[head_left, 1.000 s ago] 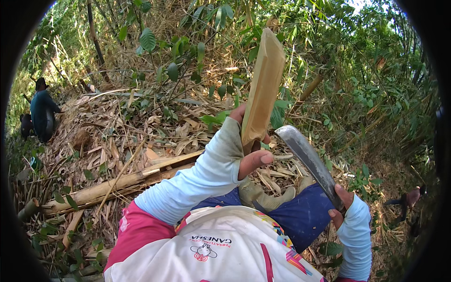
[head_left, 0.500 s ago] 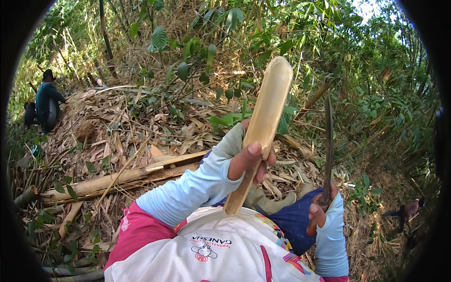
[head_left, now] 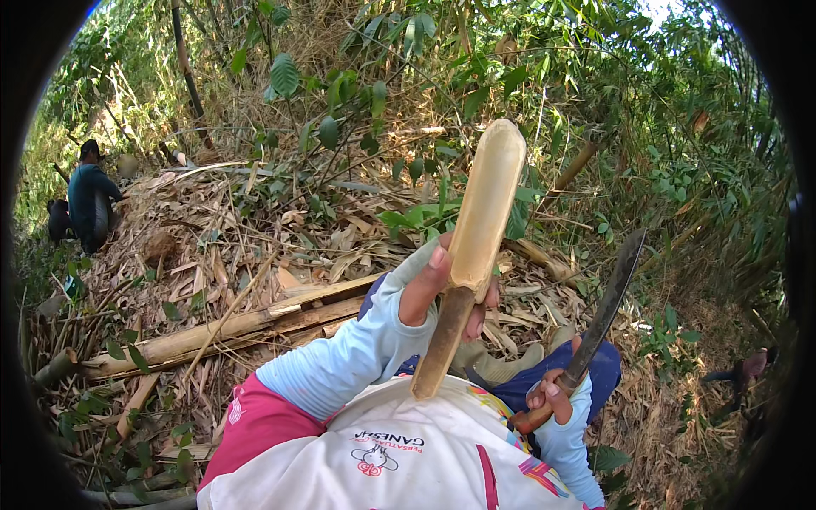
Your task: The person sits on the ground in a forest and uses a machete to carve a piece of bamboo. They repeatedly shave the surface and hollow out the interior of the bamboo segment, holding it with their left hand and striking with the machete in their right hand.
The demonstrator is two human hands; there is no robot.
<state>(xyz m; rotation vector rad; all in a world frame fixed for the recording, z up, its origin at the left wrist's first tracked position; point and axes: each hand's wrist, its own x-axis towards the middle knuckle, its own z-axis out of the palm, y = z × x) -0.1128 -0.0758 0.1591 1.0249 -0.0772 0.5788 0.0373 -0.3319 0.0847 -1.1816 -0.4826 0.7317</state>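
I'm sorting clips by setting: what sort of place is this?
Likely an outdoor bamboo grove: there is dry leaf litter, a split bamboo pole lying on it, and dense green foliage beyond.

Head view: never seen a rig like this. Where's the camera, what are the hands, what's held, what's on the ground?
No machine here: these are a person's own two hands. The camera is a wide fisheye worn on that person's head, looking down, so the rim is round and dark, straight edges bend, and the wearer's white shirt fills the bottom. Picture left is the wearer's left.

The left hand grips a split bamboo piece, its hollow side facing the camera. The right hand grips a long knife by its handle, blade pointing up and to the right.

The ground is covered in dry leaves, with a split bamboo pole lying at left. Farther off at left is another person.
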